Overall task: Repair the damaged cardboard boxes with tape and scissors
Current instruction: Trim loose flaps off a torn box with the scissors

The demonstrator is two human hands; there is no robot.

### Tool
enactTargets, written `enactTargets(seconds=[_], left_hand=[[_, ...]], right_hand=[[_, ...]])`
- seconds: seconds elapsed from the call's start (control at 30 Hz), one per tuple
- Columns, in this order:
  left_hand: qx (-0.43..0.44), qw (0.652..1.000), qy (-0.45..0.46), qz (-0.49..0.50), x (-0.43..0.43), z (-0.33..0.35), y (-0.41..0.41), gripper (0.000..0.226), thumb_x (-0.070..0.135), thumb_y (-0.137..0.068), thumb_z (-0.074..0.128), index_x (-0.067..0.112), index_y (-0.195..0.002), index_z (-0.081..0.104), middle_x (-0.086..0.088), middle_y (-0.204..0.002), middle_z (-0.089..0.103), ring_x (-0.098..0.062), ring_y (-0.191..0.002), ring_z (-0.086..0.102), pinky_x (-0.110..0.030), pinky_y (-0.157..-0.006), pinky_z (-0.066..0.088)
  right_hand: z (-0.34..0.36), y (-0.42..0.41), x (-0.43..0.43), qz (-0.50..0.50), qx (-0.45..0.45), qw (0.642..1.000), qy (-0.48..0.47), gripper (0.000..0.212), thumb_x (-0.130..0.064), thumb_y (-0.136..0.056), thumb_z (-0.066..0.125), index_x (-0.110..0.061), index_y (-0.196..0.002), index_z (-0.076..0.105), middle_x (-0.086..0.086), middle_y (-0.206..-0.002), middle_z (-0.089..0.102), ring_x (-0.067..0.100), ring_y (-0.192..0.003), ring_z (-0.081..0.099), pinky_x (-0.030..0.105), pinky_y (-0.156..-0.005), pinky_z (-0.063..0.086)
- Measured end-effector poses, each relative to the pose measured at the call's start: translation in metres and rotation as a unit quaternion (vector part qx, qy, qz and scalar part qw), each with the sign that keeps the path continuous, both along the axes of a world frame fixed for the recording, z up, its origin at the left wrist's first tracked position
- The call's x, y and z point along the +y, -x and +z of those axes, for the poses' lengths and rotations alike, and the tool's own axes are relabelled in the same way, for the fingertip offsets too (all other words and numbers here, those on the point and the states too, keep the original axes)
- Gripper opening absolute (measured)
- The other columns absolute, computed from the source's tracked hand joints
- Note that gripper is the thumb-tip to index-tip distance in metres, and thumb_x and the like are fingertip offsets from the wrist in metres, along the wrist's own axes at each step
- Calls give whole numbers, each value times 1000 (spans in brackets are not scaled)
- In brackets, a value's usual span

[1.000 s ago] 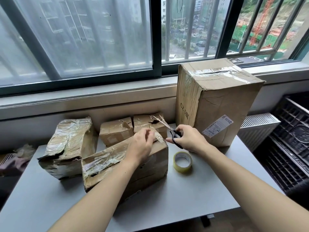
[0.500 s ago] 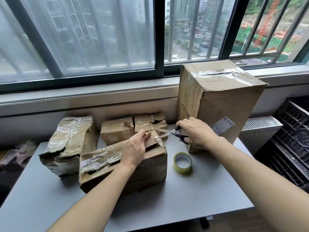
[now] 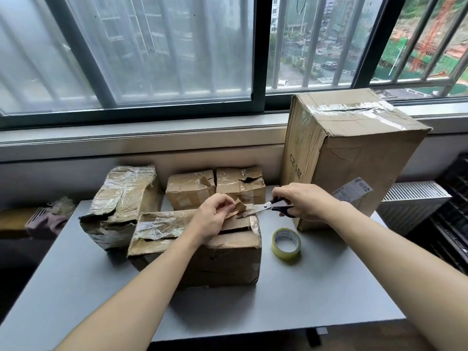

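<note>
A torn, taped cardboard box (image 3: 222,259) lies in the middle of the grey table (image 3: 316,300). My left hand (image 3: 212,216) pinches a ragged cardboard scrap (image 3: 238,207) at the box's top right edge. My right hand (image 3: 304,201) grips black-handled scissors (image 3: 268,207), whose blades point left and touch that scrap. A roll of clear tape (image 3: 286,243) lies flat on the table to the right of the box.
A crushed, tape-wrapped box (image 3: 121,203) lies to the left. Two small torn boxes (image 3: 190,191) (image 3: 240,184) stand behind. A tall box (image 3: 354,153) with a label stands at the back right. A radiator (image 3: 415,201) and black crates (image 3: 453,224) are right of the table.
My right hand lowered the scissors from pointing up and back to lying level, blades now at the scrap. My left hand shifted from pressing the box top to pinching the torn piece.
</note>
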State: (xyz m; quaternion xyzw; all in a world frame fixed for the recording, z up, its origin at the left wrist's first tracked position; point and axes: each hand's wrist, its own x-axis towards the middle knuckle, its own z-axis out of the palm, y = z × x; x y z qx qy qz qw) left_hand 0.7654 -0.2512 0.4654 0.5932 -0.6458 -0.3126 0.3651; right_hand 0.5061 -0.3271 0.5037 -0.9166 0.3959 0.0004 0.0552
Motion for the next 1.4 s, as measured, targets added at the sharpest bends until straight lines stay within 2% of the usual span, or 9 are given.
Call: enactTargets(seconds=[0.07,0.23,0.33,0.47,0.67,0.87,1.03,1.27,1.4], left_hand=[[9,999,-38,-14,0,0,-1,13,16,-96,62,26,-90,66,7,-92,65,-4,-85,56,-14,-78,42],[32,997,-69,-21,-3,6,-4,13,16,-94,66,26,-86,69,7,-89,68,-1,-77,57,-14,-76,44],[19,997,-72,-19,-5,8,-5,14,17,-92,68,27,-83,70,9,-84,67,5,-69,54,-11,-71,42],[55,995,-83,-11,-7,3,-4,15,16,-92,69,27,-81,72,12,-78,66,3,-68,53,-15,-71,42],[108,989,-102,6,-8,-5,-6,14,17,-93,68,23,-81,74,3,-78,66,-9,-73,52,-27,-72,41],[117,987,-108,7,-7,-3,-15,9,20,-94,66,19,-90,74,2,-95,74,-6,-85,62,-25,-84,48],[100,989,-108,1,-6,-2,-15,9,19,-94,66,19,-89,73,9,-83,70,-3,-77,58,-21,-78,45],[103,988,-115,-1,-9,0,-20,9,19,-93,68,21,-86,74,7,-77,69,-6,-72,57,-23,-71,45],[48,993,-104,5,-8,3,-22,10,26,-94,66,25,-86,72,9,-76,68,-3,-69,57,-22,-70,46]], right_hand=[[-1,-5,0,12,2,1000,-11,36,-29,-89,69,-24,-122,55,-20,-96,45,16,-108,54,36,-76,46],[-3,-18,-3,41,82,995,27,42,-24,-90,60,-28,-130,49,-7,-124,60,20,-118,55,35,-79,49],[-3,-22,-3,57,121,989,63,41,-20,-90,57,-29,-130,50,-5,-119,61,23,-110,59,31,-67,37],[-5,-23,3,72,129,983,110,40,-13,-87,52,-26,-125,53,-3,-112,63,26,-102,62,31,-64,29],[-12,-19,7,69,130,987,71,24,-10,-89,51,-17,-112,56,10,-103,68,38,-94,62,35,-65,34],[-8,-26,13,83,135,982,98,23,-13,-94,48,-18,-116,50,6,-104,67,36,-91,65,34,-62,37],[-12,-49,20,108,118,981,111,25,-26,-94,50,-20,-119,52,2,-108,66,33,-96,65,35,-64,40],[-8,-58,23,116,155,971,138,13,-16,-100,45,-16,-109,53,7,-97,68,35,-89,66,35,-60,33],[-10,-57,29,105,149,976,115,15,-19,-101,45,-13,-110,57,11,-95,68,38,-86,66,35,-61,32]])
